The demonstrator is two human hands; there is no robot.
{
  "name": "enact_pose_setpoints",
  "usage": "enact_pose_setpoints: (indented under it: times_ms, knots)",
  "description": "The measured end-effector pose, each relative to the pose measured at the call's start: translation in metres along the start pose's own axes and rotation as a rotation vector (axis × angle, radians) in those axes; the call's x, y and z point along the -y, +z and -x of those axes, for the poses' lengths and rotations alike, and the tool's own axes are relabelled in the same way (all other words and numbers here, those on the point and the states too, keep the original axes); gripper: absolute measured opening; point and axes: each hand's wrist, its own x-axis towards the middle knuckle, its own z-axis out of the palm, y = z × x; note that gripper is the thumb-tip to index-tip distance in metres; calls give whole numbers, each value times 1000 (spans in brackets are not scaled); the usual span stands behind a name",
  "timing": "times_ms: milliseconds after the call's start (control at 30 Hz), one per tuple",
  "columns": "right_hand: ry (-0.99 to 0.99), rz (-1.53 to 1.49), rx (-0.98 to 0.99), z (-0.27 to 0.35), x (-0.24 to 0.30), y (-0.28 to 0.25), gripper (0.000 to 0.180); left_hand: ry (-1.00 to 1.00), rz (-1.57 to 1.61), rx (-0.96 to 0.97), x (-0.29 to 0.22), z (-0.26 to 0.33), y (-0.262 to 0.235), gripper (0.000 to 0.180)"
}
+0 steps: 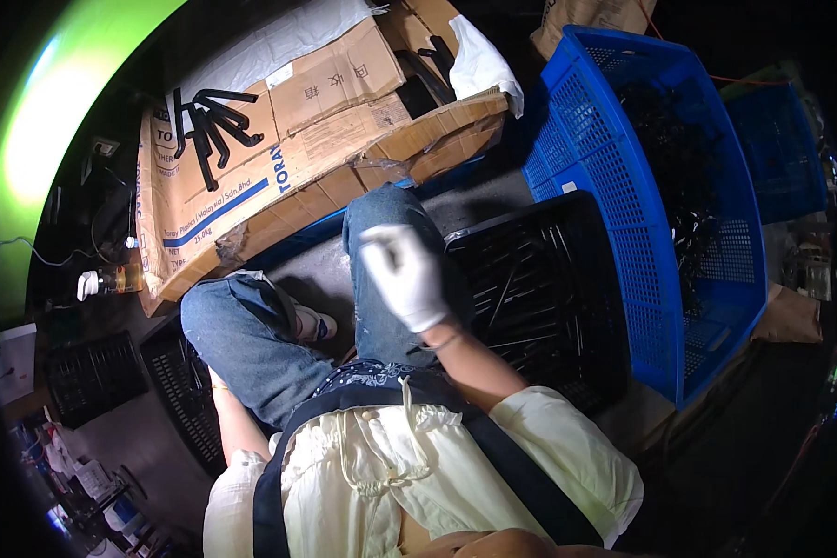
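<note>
Head view: the right hand (405, 276), in a white glove, is raised over the right knee (386, 209). It is blurred, so I cannot tell whether the fingers are curled on something or loose. It hangs just beside the black crate (595, 279), which stands at the person's right and holds thin dark rods. Past that crate, a blue basket (586, 139) leans on its side, with a heap of black parts (679, 177) lying inside it. The left hand is hidden; only the left forearm (237, 423) shows, running down behind the left thigh, so its fingers cannot be judged. Ahead of the knees lies flattened cardboard (307, 130), and a bunch of black L-shaped pieces (209, 121) rests on it.
</note>
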Motion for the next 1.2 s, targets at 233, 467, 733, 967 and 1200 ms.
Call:
enact_pose_setpoints:
  times_ms: [233,467,733,967,1200]
  knots:
    - [742,711,-325,74,-137,-179,47,-38,-77,46,46,69,-58,60]
    - [1207,843,-63,133,-197,-183,68,-36,-102,73,52,69,-63,57]
    - [972,861,-277,130,-167,-169,51,-21,-112,104,63,70,-58,54]
    - [735,850,-465,120,-120,-173,49,-5,-184,181,54,54,-45,52]
    - [707,797,-493,118,-97,-169,44,4,-242,203,53,39,-69,49]
